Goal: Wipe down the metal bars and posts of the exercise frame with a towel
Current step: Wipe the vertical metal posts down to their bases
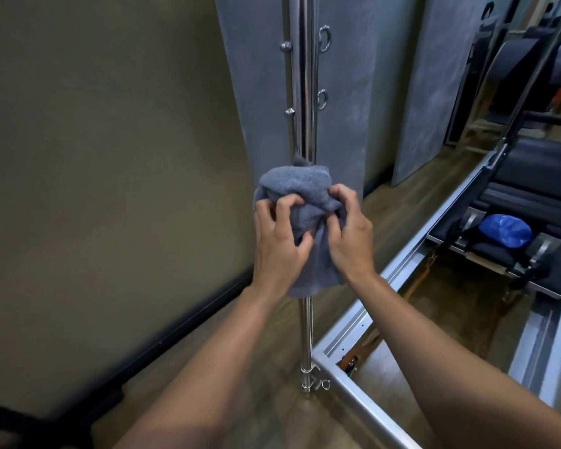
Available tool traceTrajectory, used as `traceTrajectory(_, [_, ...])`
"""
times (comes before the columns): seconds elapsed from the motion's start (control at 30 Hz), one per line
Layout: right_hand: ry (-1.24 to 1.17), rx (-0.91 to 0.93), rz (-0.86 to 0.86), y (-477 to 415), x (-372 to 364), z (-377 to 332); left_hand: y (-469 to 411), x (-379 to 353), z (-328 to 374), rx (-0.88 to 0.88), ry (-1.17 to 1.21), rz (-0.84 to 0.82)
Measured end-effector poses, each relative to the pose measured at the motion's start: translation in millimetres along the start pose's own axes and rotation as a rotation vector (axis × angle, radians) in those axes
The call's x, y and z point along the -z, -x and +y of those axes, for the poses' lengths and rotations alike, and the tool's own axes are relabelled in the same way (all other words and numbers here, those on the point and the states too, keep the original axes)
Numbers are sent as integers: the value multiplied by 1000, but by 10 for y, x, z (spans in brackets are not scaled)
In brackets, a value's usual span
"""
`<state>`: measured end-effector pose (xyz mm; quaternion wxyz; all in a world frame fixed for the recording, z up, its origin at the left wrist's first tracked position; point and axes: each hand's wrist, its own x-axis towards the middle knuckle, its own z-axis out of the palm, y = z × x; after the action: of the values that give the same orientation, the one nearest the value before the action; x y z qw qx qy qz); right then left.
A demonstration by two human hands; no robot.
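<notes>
Both hands hold a grey-blue towel [300, 202] that is bunched around a vertical chrome post [306, 92] of the exercise frame. The left hand [277, 244] is on the left side of the post, fingers curled and pressed into the cloth, thumb tucked in the fold near the middle. The right hand [350, 234] is on the right side, fingers also clenched on the cloth from the top. The 2 hands are just beside each other, w/ only towel between them. The post goes into the bundle at the top and comes out below, so the towel is wrapped around it, approx. in the middle of the visible post. A loose end of the towel hangs down under the hands.

Above the towel the post carries 2 metal rings [324, 35] on its right side and 2 small knobs [286, 46] on its left side. At the bottom the post meets the corner of the metal frame rail [363, 396], near a small clamp w/ a ring.

To the right, inside the frame, is a black padded carriage [531, 176], and a blue plastic bag [504, 230] lies on it. On the left is a plain beige wall [94, 173], w/ a dark baseboard at the wood floor [263, 406]. Behind the post stand grey panels [253, 92].
</notes>
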<state>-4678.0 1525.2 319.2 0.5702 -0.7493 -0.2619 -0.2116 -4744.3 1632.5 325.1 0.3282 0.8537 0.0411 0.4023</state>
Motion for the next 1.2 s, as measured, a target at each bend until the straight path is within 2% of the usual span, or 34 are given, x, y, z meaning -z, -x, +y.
traceTrajectory(0.1, [62,-23,-14,-91,122,-75,41,66,77,-27,-14,2])
traceTrajectory(0.2, [-65,64,64,-269,152,-324,-172,188,234,-86,36,253])
traceTrajectory(0.27, [-97,120,101,-329,100,-381,-347,238,266,-123,31,338])
traceTrajectory(0.37, [23,101,44,-212,-26,-172,-337,158,157,-168,-125,197])
traceTrajectory(0.47, [230,152,-208,67,-69,79,-105,74,-38,-48,-91,33])
traceTrajectory(0.53, [310,208,-262,111,-51,76,-51,95,-115,18,-46,-2])
traceTrajectory(0.73, [60,238,155,-316,-66,-222,-371,146,195,-131,-47,197])
traceTrajectory(0.83, [-1,169,164,-260,-149,-10,-358,69,108,-123,-41,186])
traceTrajectory(1.03, [152,73,-17,132,-76,392,109,-132,-159,-58,-92,36])
traceTrajectory(1.13, [78,148,102,57,-6,153,40,-68,-129,-99,-186,24])
traceTrajectory(1.2, [21,196,210,-75,-28,-49,-141,14,-56,-162,-202,75])
